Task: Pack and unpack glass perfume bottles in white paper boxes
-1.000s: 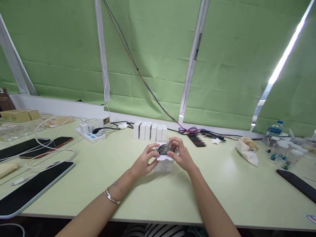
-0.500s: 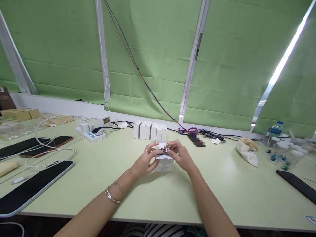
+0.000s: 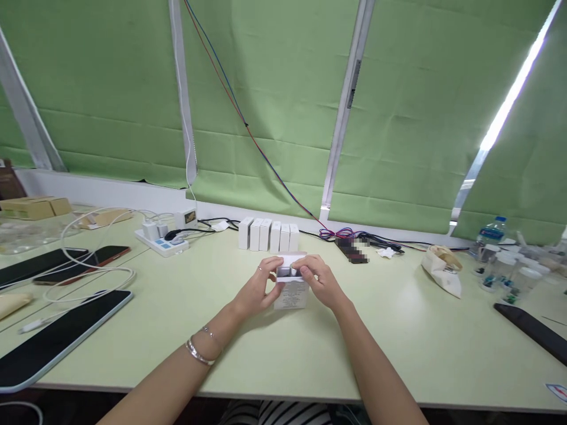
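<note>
A small white box (image 3: 291,293) with an open top flap stands on the pale green table (image 3: 283,342) in front of me. My left hand (image 3: 259,287) grips the box's left side, fingers curled round it. My right hand (image 3: 321,282) rests on the box's top right, fingertips pressing a dark and silver item (image 3: 289,271) down into the opening. Only the item's top shows above the rim.
A row of several white boxes (image 3: 268,235) stands behind my hands. A power strip (image 3: 162,241) with white cables, phones (image 3: 82,260) and a tablet (image 3: 53,339) lie at left. A paper bag (image 3: 440,268), jars (image 3: 505,274) and a water bottle (image 3: 491,233) are at right.
The dark and silver item, held above the box before, has gone down into the box. My right hand has lowered with it onto the box's top.
</note>
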Motion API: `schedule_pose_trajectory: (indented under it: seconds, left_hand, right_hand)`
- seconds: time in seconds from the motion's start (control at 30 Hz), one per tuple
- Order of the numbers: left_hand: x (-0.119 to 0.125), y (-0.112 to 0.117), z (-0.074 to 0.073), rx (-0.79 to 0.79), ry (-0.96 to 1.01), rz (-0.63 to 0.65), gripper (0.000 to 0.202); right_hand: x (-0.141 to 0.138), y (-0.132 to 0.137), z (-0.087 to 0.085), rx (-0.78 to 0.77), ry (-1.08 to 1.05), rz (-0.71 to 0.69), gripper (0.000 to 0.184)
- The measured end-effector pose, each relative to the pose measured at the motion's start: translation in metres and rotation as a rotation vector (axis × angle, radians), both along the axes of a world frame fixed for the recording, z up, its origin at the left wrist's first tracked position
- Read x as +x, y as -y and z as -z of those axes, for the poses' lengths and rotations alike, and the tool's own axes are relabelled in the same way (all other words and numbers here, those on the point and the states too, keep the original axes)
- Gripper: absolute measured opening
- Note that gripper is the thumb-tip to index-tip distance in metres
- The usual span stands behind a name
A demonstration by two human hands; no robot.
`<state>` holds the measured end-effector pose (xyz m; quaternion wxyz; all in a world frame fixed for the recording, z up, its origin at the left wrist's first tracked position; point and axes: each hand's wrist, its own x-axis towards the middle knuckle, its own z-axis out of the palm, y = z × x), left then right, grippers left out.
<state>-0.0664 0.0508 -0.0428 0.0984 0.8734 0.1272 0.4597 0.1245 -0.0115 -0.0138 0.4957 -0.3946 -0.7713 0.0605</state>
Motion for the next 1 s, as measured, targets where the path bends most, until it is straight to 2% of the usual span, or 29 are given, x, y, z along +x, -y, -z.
schedule_pose_trajectory:
  seconds: [0.17,0.37,0.53,0.63,0.77,1.0]
  left_hand:
    - [-0.001,-0.003,0.002,-0.035,0.004,-0.017,0.044]
    - [-0.001,-0.004,0.004,-0.067,0.008,-0.014,0.042]
    - [-0.002,-0.003,0.002,-0.065,-0.003,-0.011,0.041]
    - [-0.002,-0.003,0.002,-0.069,-0.002,-0.005,0.040]
    - [-0.002,-0.004,0.003,-0.058,0.010,0.007,0.041]
    - [-0.002,-0.006,0.004,-0.058,0.018,0.010,0.041]
  right_hand:
    - [0.000,-0.003,0.005,-0.001,0.065,0.042,0.042]
    - [0.001,-0.004,0.006,0.044,0.050,0.088,0.046]
    - [0.007,-0.009,0.008,0.126,-0.323,0.204,0.037]
    - [0.010,-0.013,0.014,0.104,-0.433,0.245,0.031]
    - [0.010,-0.015,0.017,0.066,-0.443,0.199,0.027]
    - [0.008,-0.012,0.016,0.026,-0.304,0.023,0.025]
